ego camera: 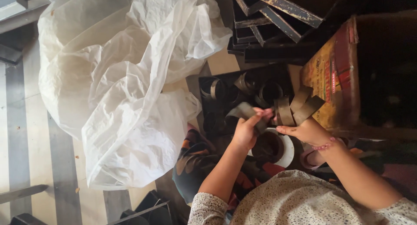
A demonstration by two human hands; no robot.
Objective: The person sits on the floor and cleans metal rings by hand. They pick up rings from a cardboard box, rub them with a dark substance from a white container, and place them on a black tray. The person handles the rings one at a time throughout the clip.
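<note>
The left hand [246, 131] pinches one end of a dark strip [247, 111] between its thumb and fingers. The strip is flat and bendy and curls up and away from the hand. The right hand [306, 131] is closed around a bunch of strips [299, 107] of the same kind. They stick up out of the fist and fan out like a little bouquet. The two hands are close together, and the tips of the left fingers almost meet the bunch.

Just under the hands sits a white bowl [287, 152] with something dark inside. A pink bracelet [323, 145] goes around the right wrist. The person wears a speckled top with short sleeves.

Past the hands lies a black tray [208, 116] on the floor. Strips rolled into rings [269, 92] sit in it, some standing on edge. Farther back, more black trays [269, 29] are stacked in a messy pile. To the right of the tray stands a yellow and red box [332, 77], and the bunch of strips is just beside it.

A big, crumpled white plastic sheet [121, 86] covers much of the floor on the left. The floor [26, 129] has grey and pale stripes.
</note>
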